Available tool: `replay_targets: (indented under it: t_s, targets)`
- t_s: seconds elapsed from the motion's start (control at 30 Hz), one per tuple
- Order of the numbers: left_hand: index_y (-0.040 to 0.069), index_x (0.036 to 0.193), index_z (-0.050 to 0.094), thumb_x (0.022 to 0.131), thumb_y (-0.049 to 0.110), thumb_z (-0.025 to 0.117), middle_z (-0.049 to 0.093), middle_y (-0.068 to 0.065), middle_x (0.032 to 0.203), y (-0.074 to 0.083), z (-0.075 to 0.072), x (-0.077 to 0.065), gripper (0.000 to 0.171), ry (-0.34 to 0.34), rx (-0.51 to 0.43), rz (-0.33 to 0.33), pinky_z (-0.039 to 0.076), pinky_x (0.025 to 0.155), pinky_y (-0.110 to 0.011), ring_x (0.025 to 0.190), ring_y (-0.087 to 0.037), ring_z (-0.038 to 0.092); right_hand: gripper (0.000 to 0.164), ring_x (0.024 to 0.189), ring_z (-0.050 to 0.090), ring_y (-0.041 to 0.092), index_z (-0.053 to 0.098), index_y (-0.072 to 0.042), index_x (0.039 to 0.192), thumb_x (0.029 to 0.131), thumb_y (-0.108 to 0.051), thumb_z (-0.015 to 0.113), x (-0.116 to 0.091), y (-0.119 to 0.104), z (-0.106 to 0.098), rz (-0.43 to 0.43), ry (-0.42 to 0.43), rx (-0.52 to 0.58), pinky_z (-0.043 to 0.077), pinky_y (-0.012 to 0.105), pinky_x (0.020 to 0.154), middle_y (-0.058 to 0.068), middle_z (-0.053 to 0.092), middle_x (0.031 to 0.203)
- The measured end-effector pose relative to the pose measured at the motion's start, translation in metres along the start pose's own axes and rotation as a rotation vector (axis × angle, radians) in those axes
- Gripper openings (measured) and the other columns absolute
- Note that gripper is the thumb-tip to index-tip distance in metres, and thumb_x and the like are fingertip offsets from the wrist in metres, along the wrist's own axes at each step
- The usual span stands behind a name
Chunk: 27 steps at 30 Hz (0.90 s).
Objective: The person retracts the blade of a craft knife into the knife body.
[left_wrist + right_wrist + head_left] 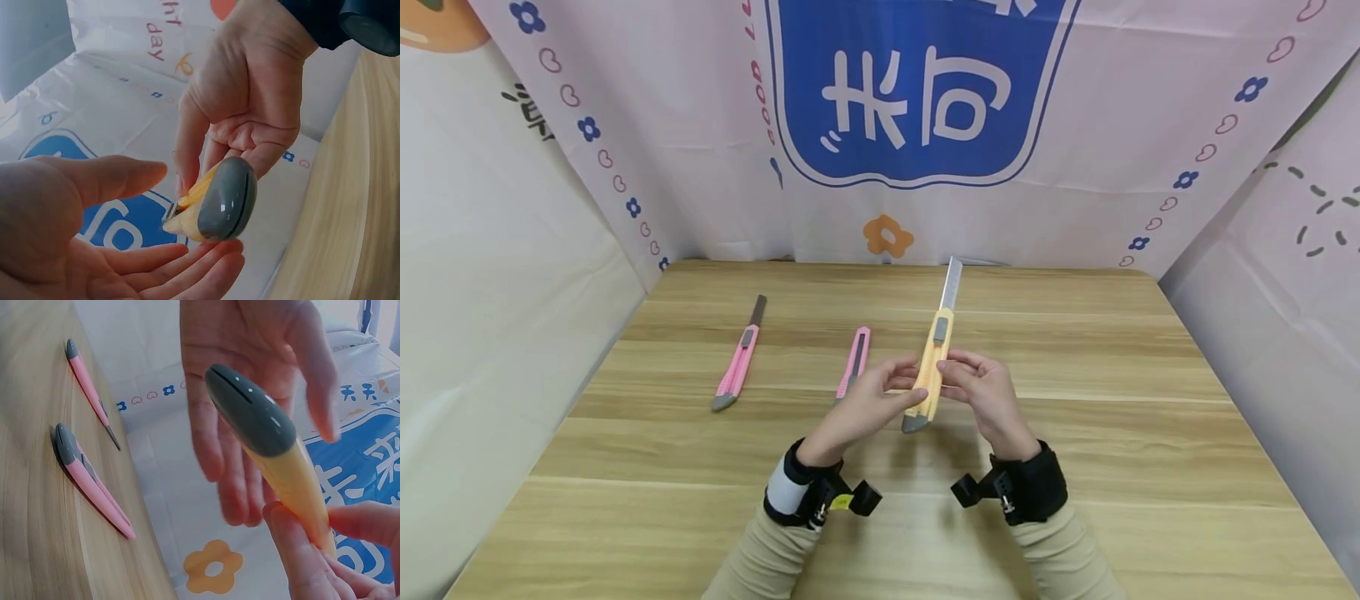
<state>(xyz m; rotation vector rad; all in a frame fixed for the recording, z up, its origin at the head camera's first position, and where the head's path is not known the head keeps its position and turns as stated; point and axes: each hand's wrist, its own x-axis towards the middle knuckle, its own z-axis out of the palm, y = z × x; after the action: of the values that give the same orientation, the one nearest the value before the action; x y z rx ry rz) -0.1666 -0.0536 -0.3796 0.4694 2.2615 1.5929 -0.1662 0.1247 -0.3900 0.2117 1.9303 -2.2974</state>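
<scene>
A yellow box cutter [932, 367] with a grey end cap [228, 200] is held above the table, its metal blade [951, 283] out and pointing away. My right hand [992, 396] pinches the yellow body between thumb and fingers. Beside and beneath the cap end, my left hand [865, 404] has its fingers extended; the left wrist view shows the thumb apart from the cutter and fingertips close under the cap, perhaps touching. Left of my hands lies a pink box cutter [740, 367] with its blade out. Another pink box cutter [860, 343], partly hidden behind my left hand, shows no blade.
The wooden table [1112, 433] carries the two pink cutters on its left and middle parts. A printed cloth [700, 167] with a blue emblem hangs along its far edge, and pale cloths [497, 292] hang at both sides.
</scene>
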Motion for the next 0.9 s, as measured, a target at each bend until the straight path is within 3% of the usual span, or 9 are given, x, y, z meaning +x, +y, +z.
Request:
replay_targets:
  t_s: [0.23,0.4,0.5,0.53,0.63,0.77,0.9]
  targets:
    - [-0.011,0.145,0.029,0.094,0.005,0.058,0.053,-0.03,0.135,-0.01,-0.01,0.004,0.061,-0.196,-0.129,-0.048,0.056,0.099,-0.034,0.123,-0.036,0.057,0.041,0.074,0.069,0.001,0.05,0.014,0.128,0.092,-0.003,0.059,0.0,-0.002,-0.005,0.016,0.011,-0.027,0.061,0.019,0.07,-0.01,0.071,0.082]
    - [-0.012,0.139,0.04,0.092,0.005,0.06,0.06,-0.031,0.127,-0.014,-0.013,0.006,0.054,-0.307,-0.159,-0.075,0.058,0.091,-0.027,0.101,-0.014,0.067,0.042,0.075,0.069,0.001,0.05,0.014,0.129,0.092,-0.004,0.059,-0.001,-0.005,-0.008,0.019,0.022,-0.031,0.061,0.019,0.071,-0.009,0.071,0.084]
    - [-0.011,0.135,0.046,0.091,0.004,0.062,0.063,-0.031,0.123,-0.017,-0.012,0.007,0.049,-0.328,-0.193,-0.112,0.059,0.091,-0.032,0.092,-0.006,0.067,0.042,0.075,0.069,0.001,0.05,0.014,0.129,0.092,-0.004,0.059,-0.001,-0.006,-0.008,0.014,0.025,-0.031,0.061,0.018,0.071,-0.01,0.071,0.083]
    - [-0.011,0.134,0.047,0.091,0.004,0.062,0.064,-0.031,0.121,-0.017,-0.011,0.007,0.048,-0.335,-0.208,-0.116,0.059,0.092,-0.035,0.092,-0.007,0.068,0.041,0.075,0.069,0.001,0.05,0.014,0.128,0.092,-0.004,0.058,-0.001,-0.006,-0.009,0.011,0.026,-0.031,0.061,0.018,0.07,-0.011,0.071,0.083]
    - [-0.011,0.132,0.05,0.093,0.003,0.059,0.064,-0.032,0.12,-0.019,-0.009,0.009,0.042,-0.37,-0.276,-0.12,0.054,0.099,-0.049,0.1,-0.026,0.071,0.041,0.074,0.069,0.001,0.049,0.015,0.128,0.092,-0.003,0.058,0.0,-0.006,-0.009,0.003,0.03,-0.023,0.061,0.019,0.07,-0.012,0.071,0.081]
    - [-0.012,0.128,0.052,0.094,0.002,0.057,0.063,-0.033,0.119,-0.019,-0.006,0.009,0.037,-0.408,-0.34,-0.113,0.049,0.103,-0.054,0.115,-0.046,0.06,0.04,0.073,0.069,0.001,0.05,0.016,0.127,0.092,-0.002,0.058,0.001,-0.005,-0.01,-0.002,0.047,-0.007,0.061,0.019,0.07,-0.012,0.07,0.08]
    - [-0.012,0.126,0.053,0.094,0.002,0.057,0.065,-0.031,0.117,-0.017,-0.004,0.008,0.035,-0.397,-0.347,-0.111,0.05,0.102,-0.052,0.114,-0.045,0.06,0.04,0.073,0.068,0.001,0.05,0.016,0.127,0.092,-0.002,0.058,0.002,-0.004,-0.01,-0.001,0.06,-0.003,0.061,0.019,0.069,-0.012,0.07,0.08]
